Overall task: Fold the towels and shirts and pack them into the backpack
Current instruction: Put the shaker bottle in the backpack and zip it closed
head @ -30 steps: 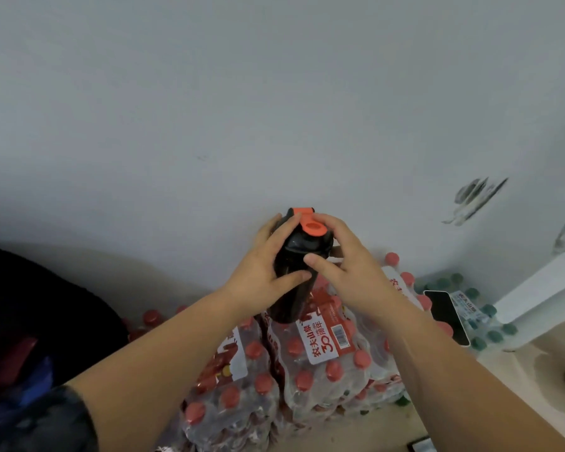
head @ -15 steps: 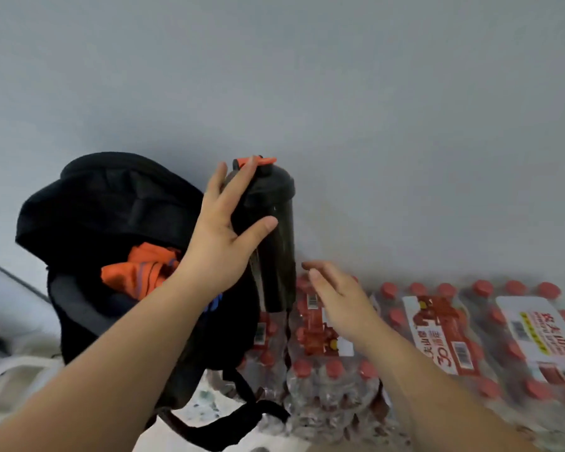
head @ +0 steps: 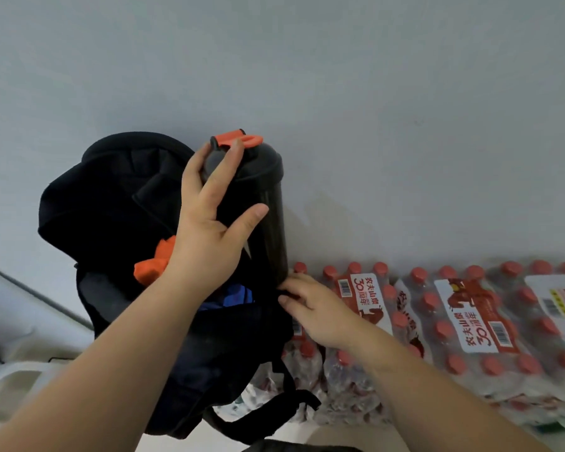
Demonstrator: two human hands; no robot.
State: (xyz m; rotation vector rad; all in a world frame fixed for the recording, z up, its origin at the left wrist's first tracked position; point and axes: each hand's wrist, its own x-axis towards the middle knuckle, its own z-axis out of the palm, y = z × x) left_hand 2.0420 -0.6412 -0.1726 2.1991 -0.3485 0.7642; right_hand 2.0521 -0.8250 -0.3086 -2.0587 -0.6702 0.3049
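Observation:
A black backpack (head: 111, 197) stands open against the wall, with orange cloth (head: 154, 262) and blue cloth (head: 238, 293) showing inside. My left hand (head: 209, 230) grips a tall black bottle (head: 273, 223) with an orange cap clip, held upright at the backpack's right side. My right hand (head: 313, 308) pinches the black fabric at the backpack's right edge, just under the bottle's base.
Shrink-wrapped packs of red-capped water bottles (head: 470, 321) line the wall to the right and sit behind the backpack. A grey wall (head: 372, 93) fills the upper view. A white frame (head: 10, 376) lies at the lower left.
The view swung left from the water packs to the backpack. My left hand carried the bottle to the backpack's right side. My right hand let go of the cap and took hold of the backpack's edge.

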